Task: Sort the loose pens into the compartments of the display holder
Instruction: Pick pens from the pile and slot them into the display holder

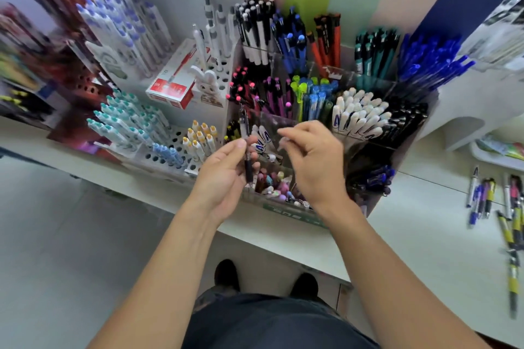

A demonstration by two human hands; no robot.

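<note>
Fingers and thumb of the left hand (226, 167) pinch a black pen (246, 147) upright over the clear display holder (286, 207). Right hand (312, 156) hovers beside it, fingers loosely curled; whether they hold anything is unclear. Loose pens (493, 201) lie on the counter (425, 235), far right.

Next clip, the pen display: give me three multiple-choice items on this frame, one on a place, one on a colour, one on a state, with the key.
1. Where do the loose pens lie?
A. On the counter, right of the display holder
B. On the floor
C. On the red box

2. What colour is the pen in the left hand?
A. Orange
B. Black
C. Green

3. How is the right hand?
A. Flat on the counter
B. Gripping a bundle of pens
C. Raised over the holder, fingers curled

Key: 1 A, they are scattered at the far right of the counter. 2 B, its body is dark with a clear section. 3 C, it hovers above the front compartments; whether it pinches something small is unclear.
</note>
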